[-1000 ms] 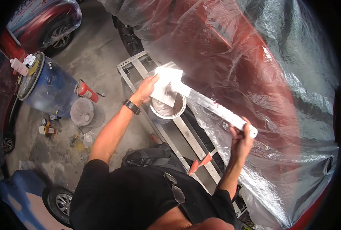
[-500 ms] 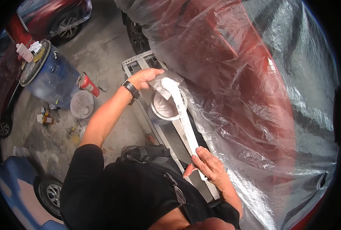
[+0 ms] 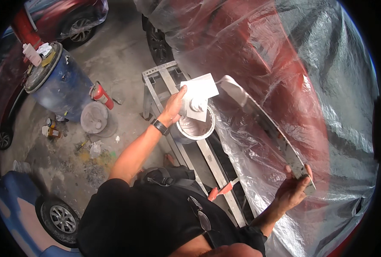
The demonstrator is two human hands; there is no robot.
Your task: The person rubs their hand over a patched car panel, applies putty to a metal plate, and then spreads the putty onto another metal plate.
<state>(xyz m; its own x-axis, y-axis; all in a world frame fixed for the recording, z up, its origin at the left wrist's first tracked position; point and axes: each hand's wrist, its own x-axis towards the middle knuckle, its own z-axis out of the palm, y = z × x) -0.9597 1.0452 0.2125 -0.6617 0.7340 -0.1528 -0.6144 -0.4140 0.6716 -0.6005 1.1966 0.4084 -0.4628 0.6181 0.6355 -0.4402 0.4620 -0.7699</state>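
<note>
My left hand (image 3: pixel 174 104) grips a white card (image 3: pixel 202 87) by its near edge, thumb on top. A blob of whitish-grey paste (image 3: pixel 197 105) sits on the card's lower part. Just beneath it, a round can (image 3: pixel 184 136) with a pale, coated inside stands on a metal trestle (image 3: pixel 204 150), partly hidden by the card. Off to the right, my right hand (image 3: pixel 294 190) has its fingers closed around the near end of a long, flat mixing stick (image 3: pixel 269 124). Its far end, smeared pale grey, is raised beside the card, apart from it.
Plastic film (image 3: pixel 327 107) drapes the red car on the right. A red clamp-like piece (image 3: pixel 220 191) lies on the trestle. Leftward stand a blue drum (image 3: pixel 64 85), a fire extinguisher (image 3: pixel 101 95), a pale bucket (image 3: pixel 95 118) and small containers (image 3: pixel 51 130) on the floor.
My right hand has swung right, lifting the stick's coated end off the card and away from the can. The card in my left hand has turned, showing its white face and the paste.
</note>
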